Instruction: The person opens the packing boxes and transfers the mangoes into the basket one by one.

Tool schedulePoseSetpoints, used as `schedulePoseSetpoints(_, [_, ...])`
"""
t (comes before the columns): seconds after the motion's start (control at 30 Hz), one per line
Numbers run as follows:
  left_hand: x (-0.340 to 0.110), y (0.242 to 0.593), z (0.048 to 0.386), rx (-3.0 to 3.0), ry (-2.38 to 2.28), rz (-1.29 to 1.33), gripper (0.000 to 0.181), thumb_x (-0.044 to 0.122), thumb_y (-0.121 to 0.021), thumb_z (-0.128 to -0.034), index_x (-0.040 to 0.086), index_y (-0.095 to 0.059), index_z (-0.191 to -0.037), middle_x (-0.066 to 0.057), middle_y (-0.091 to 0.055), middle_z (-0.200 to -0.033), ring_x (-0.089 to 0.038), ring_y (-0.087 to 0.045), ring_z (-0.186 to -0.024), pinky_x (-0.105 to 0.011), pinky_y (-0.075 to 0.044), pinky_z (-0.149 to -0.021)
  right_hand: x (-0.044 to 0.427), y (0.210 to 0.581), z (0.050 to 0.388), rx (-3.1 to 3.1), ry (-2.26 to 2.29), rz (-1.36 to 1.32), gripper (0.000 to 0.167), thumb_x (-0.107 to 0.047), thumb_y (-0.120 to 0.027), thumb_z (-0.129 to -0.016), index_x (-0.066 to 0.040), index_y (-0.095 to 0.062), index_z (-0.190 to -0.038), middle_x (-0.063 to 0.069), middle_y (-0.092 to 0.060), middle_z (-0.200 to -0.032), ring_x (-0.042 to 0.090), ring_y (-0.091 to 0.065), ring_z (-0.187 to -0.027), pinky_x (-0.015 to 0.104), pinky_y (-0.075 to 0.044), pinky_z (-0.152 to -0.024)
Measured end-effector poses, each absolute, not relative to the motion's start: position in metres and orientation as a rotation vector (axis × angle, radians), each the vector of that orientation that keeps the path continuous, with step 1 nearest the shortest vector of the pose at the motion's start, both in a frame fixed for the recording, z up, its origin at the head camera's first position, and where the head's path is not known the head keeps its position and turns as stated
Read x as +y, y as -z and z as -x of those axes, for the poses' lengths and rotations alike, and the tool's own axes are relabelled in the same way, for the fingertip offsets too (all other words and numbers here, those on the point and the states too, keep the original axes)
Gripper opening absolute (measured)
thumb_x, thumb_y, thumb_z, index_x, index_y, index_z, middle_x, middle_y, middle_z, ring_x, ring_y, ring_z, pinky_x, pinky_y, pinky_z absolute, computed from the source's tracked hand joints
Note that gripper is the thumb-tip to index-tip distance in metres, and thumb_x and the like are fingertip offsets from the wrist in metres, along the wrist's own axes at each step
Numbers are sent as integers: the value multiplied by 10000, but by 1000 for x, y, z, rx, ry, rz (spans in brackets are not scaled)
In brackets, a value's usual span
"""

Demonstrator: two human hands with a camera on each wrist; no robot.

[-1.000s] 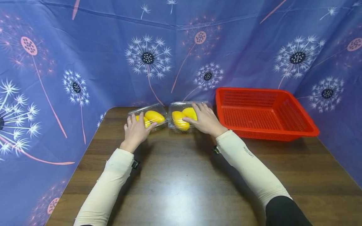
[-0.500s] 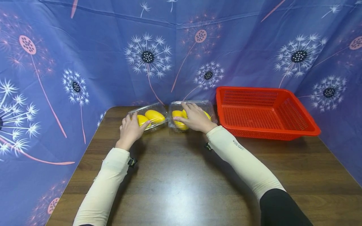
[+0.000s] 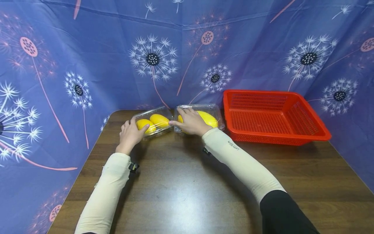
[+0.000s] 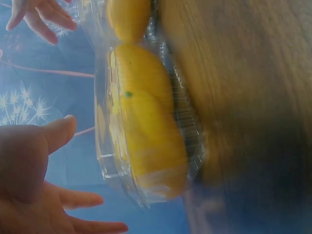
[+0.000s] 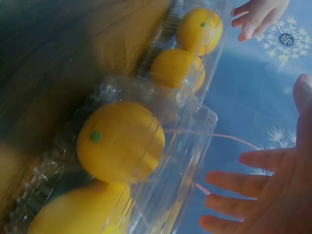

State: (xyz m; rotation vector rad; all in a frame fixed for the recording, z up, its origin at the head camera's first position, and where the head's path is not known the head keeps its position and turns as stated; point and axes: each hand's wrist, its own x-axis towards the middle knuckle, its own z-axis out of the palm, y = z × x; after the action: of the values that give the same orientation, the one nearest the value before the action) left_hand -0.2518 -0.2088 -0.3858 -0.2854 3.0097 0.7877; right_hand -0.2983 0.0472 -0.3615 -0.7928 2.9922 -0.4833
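Two clear plastic clamshell boxes sit side by side near the table's back edge. Inside the left box (image 3: 164, 111) are two yellow mangoes (image 3: 159, 120), seen through the plastic. My left hand (image 3: 128, 134) is beside that box's left end; in the left wrist view its fingers are spread and apart from the plastic. Over the right box (image 3: 219, 114) hovers my right hand (image 3: 191, 123), hiding part of its mangoes (image 3: 206, 119). The right wrist view shows the right hand's fingers (image 5: 234, 180) extended, away from the lid, holding nothing.
A red perforated plastic basket (image 3: 274, 137) stands right of the boxes, close to the right one. Behind everything hangs a blue dandelion-print cloth (image 3: 187, 48). The brown wooden table (image 3: 181, 182) stretches toward me.
My right hand has slid left over the right box, uncovering the mango on its right side. My left hand has drawn back left and slightly down from the left box. The boxes stay put.
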Motion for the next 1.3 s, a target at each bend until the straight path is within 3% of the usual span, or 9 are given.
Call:
schedulePoseSetpoints(0.4, [-220, 395, 257, 2975, -815, 324, 911, 624, -446, -939, 45, -101, -1553, -338, -218, -1529, -530, -213, -1393, -654, -248, -1119, 21, 369, 308, 2992, 468, 809, 891, -724, -424, -895, -85, -325, -1509, 170, -390, -1530, 356, -337, -1432, 529, -269, -1189])
schedulePoseSetpoints(0.93, [-228, 404, 263, 2918, -946, 372, 926, 612, -425, -951, -35, -104, -1531, -345, -226, -1531, -512, -252, -1401, -598, -230, -1168, -5, 379, 317, 2968, 193, 898, 902, -754, -421, -874, -109, -344, -1500, 159, -416, -1514, 375, -275, -1459, 520, -247, -1202])
schedulePoseSetpoints(1.3, [-230, 406, 263, 2899, -972, 359, 899, 588, -425, -961, -22, -101, -1535, -330, -243, -1533, -499, -261, -1403, -594, -225, -1171, -12, 384, 320, 2962, 107, 898, 829, -687, -495, -888, -104, -398, -1469, 179, -446, -1488, 387, -253, -1466, 533, -230, -1206])
